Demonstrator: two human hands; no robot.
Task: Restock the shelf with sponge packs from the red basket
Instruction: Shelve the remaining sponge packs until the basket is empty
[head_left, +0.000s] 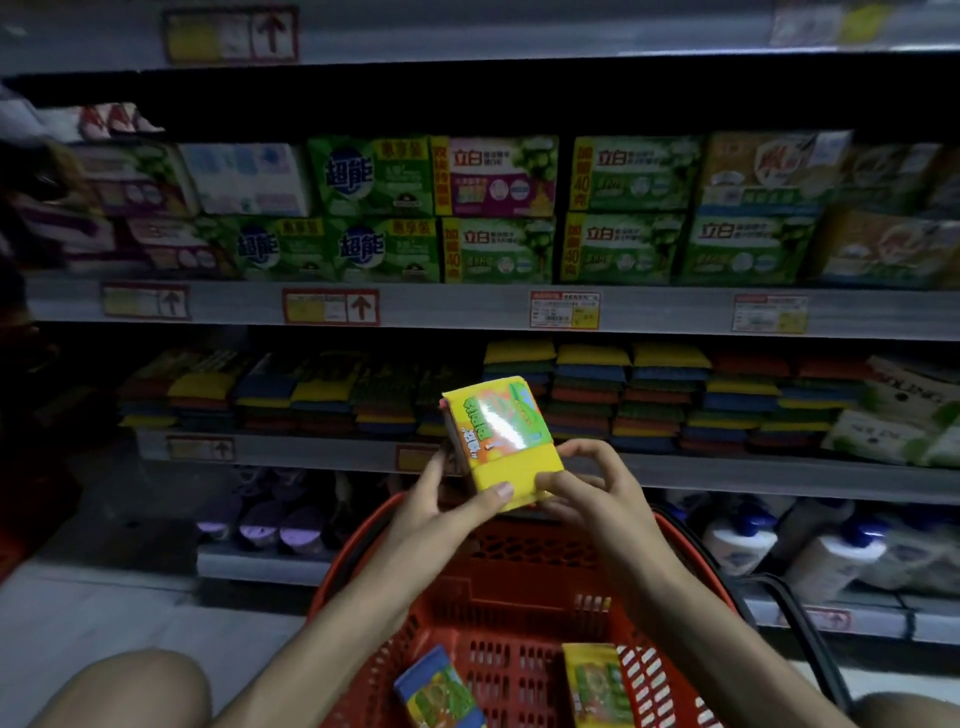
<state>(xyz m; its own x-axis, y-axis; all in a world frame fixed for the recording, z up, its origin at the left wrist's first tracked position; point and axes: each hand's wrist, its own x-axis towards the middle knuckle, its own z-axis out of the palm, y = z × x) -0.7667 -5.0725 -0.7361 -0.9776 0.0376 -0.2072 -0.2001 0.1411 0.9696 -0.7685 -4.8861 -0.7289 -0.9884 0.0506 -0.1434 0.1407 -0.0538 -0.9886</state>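
Two hands hold one yellow sponge pack (498, 436) up above the red basket (524, 566), level with the sponge shelf (311, 449) but not yet on it. The left hand (441, 499) grips the pack's lower left side, thumb pressed flat on the front face and fingers out of sight behind. The right hand (592, 493) pinches the lower right corner with curled fingers. Both forearms reach forward and up from a low, crouched posture, and the pack is tilted with its top leaning away to the left. It is probably very light and soft, giving under a squeeze and unlikely to be damaged by one. The glossy wrapper catches the light and may be slippery, so a hold across the two long edges seems surer than a corner pinch. One hand should be enough to slide it onto the stacked sponges (592, 395). Two more packs, one blue-edged (439, 691) and one yellow (597, 686), lie in the basket.
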